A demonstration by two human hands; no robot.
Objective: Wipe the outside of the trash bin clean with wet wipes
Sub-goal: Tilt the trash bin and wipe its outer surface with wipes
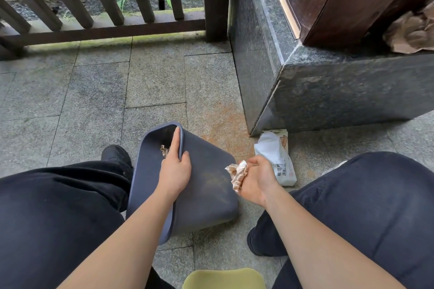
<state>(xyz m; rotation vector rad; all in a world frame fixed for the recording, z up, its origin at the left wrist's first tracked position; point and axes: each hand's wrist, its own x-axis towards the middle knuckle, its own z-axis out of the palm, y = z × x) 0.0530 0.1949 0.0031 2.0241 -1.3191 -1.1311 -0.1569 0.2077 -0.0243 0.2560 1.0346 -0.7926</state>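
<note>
A dark blue-grey trash bin (206, 192) lies tilted on its side on the stone floor between my knees, its mouth turned to the left. My left hand (175, 169) grips the bin's rim, fingers inside the mouth and thumb on the outer wall. A crumpled scrap (164, 150) shows inside the bin by my fingers. My right hand (257, 179) holds a soiled, crumpled wet wipe (238, 176) just off the bin's right edge. A white wet-wipe pack (278, 157) lies on the floor behind my right hand.
A dark granite plinth (328, 91) with a brown wooden post stands at right, crumpled brown paper (413, 30) on its ledge. A brown railing (105, 28) runs along the back. My black-trousered legs flank the bin; a yellow-green seat edge (224, 279) shows at bottom.
</note>
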